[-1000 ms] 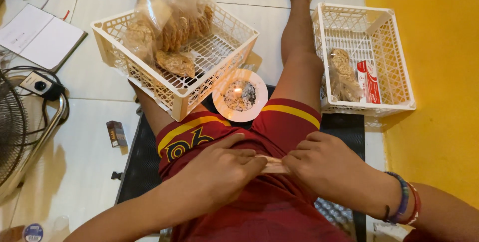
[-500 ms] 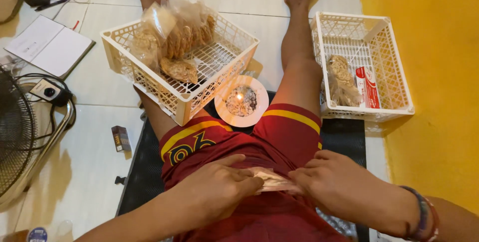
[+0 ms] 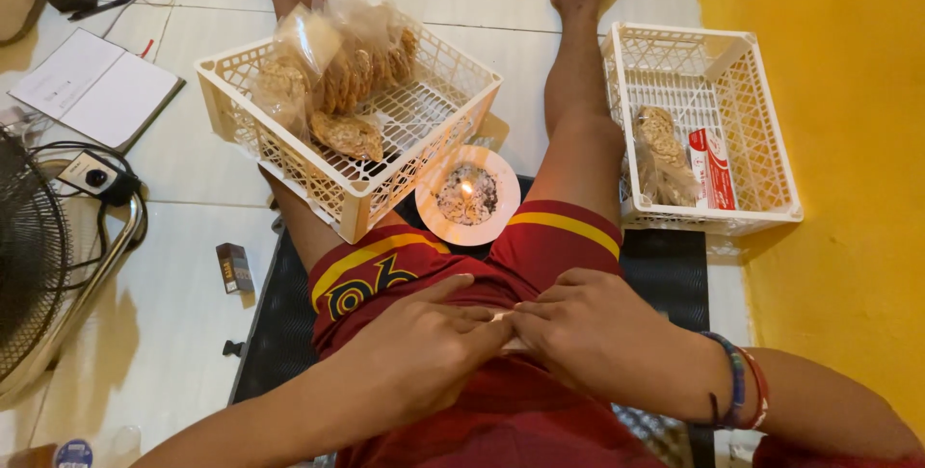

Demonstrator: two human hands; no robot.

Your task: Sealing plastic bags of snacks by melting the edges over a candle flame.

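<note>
Seated on a tiled floor point(image 3: 183, 266), legs spread toward the top of the frame, dark red shorts point(image 3: 453, 266) with yellow trim at lower centre. Left hand point(image 3: 424, 338) and right hand point(image 3: 588, 333) pressed together over the lap in the lower middle, fingertips meeting on a small pale packet point(image 3: 508, 329). Packet almost fully hidden; only a thin sliver seen between the fingers. Both hands curled closed, pinching that sliver from either side. Beaded bracelets point(image 3: 742, 393) on the right wrist at lower right.

Just above the hands, between the thighs, a white plate point(image 3: 438, 217) with a lit candle point(image 3: 467, 190) amid grey ash. Upper left of centre: a white plastic basket point(image 3: 376, 188) resting partly on the left leg, loaded with clear bags of round brown crackers point(image 3: 337, 73). Upper right: a second white basket point(image 3: 761, 140) on the floor beside the right leg, close to a yellow wall point(image 3: 838, 188), holding one bag of crackers point(image 3: 660, 155) and a red and white box point(image 3: 711, 169) side by side.

Far left edge: part of a fan point(image 3: 29, 266) on a metal stand, with a power plug point(image 3: 92, 177) and cable near it. Upper left: an open notebook point(image 3: 92, 87). Left of the thigh, a small dark box point(image 3: 231, 267) on the floor. Under the legs, a black mat point(image 3: 275, 333).
</note>
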